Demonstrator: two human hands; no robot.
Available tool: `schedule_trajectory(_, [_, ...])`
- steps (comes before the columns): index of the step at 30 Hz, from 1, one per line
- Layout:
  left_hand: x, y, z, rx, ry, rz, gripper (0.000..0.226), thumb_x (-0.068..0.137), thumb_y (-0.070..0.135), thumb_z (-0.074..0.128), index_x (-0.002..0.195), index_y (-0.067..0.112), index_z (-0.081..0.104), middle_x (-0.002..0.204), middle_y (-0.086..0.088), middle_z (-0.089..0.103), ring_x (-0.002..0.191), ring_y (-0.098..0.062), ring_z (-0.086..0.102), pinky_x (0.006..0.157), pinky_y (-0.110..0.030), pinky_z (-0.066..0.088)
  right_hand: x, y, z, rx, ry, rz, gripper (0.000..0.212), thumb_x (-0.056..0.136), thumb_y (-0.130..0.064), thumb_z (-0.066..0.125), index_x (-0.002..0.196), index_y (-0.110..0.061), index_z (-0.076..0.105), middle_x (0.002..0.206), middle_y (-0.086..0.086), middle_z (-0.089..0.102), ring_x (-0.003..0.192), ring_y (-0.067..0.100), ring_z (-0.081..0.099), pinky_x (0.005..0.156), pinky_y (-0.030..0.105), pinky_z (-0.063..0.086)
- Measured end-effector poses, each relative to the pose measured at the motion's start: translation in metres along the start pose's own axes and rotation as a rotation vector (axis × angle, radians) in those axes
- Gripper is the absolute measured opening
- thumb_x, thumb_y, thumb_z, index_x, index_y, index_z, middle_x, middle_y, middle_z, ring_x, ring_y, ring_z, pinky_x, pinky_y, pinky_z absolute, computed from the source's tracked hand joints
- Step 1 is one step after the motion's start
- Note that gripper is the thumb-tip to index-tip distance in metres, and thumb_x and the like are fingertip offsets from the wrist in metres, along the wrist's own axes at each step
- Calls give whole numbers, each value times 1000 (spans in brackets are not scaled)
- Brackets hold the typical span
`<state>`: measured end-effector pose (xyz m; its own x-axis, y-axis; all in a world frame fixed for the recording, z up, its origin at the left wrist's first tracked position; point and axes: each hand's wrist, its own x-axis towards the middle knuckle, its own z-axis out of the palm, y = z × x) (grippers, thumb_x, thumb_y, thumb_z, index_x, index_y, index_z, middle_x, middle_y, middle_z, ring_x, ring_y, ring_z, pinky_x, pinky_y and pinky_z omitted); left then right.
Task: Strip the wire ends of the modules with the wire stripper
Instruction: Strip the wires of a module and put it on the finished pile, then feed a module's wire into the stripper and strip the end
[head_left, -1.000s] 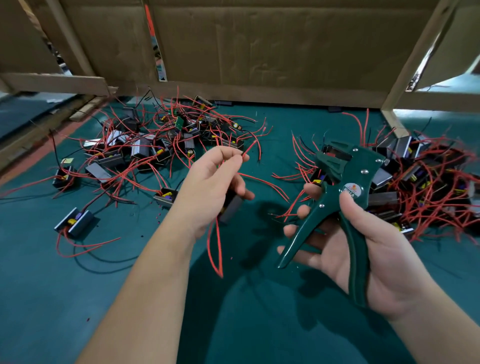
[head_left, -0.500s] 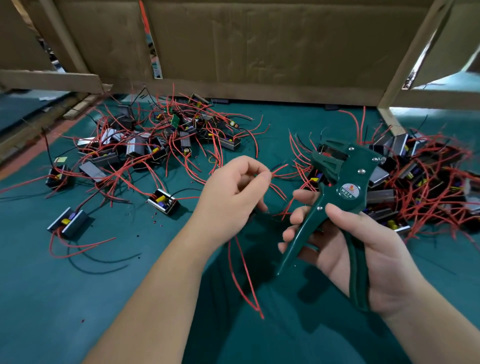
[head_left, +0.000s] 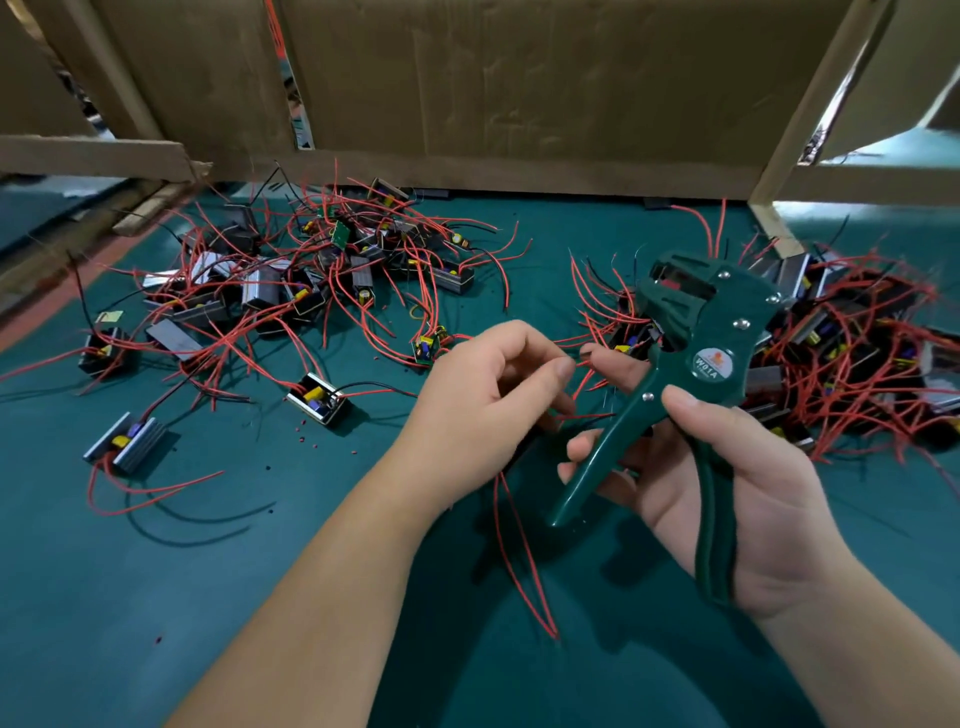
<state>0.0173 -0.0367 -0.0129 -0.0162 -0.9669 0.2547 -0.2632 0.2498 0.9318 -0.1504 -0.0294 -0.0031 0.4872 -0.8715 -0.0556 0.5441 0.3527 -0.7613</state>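
Observation:
My right hand (head_left: 727, 483) grips the dark green wire stripper (head_left: 691, 364) by its handles, jaws pointing up and away. My left hand (head_left: 488, 400) is curled round a module that is hidden under the palm, and pinches thin wire between thumb and forefinger right beside my right forefinger. Two red wires (head_left: 519, 545) hang down from under the left hand. A heap of modules with red wires (head_left: 291, 291) lies on the left of the green mat, and a second heap (head_left: 841, 353) lies on the right behind the stripper.
The green mat (head_left: 156, 597) covers the table. Cardboard walls (head_left: 519, 88) and wooden battens (head_left: 810, 104) close off the back. Single modules (head_left: 127, 441) (head_left: 315, 399) lie apart at the left. Small red insulation bits (head_left: 311, 441) dot the mat.
My left hand moved right with its module, from mid-table up to the stripper. Its dangling red wires swung along. My right hand kept the stripper nearly still.

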Motion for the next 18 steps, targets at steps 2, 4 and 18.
schedule_trajectory(2, [2, 0, 0, -67, 71, -37, 15, 95, 16, 56, 81, 21, 56, 61, 3, 68, 54, -8, 61, 56, -15, 45, -1, -1, 0, -9, -5, 2, 64, 65, -22, 71, 124, 2, 58, 86, 23, 65, 72, 36, 65, 70, 47, 56])
schedule_trajectory(4, [3, 0, -1, -118, 129, -60, 15, 96, 16, 54, 82, 20, 55, 54, 4, 61, 49, -10, 55, 53, -15, 42, -2, -2, 0, -23, -38, -1, 69, 63, -22, 78, 124, 3, 57, 101, 21, 65, 73, 36, 65, 71, 49, 55])
schedule_trajectory(18, [5, 6, -21, -241, 68, 78, 9, 90, 16, 55, 82, 17, 58, 56, 6, 55, 52, -6, 50, 50, -17, 43, 0, -9, -11, -117, 18, 21, 64, 54, -24, 82, 111, 0, 65, 104, 27, 65, 74, 37, 66, 70, 49, 56])
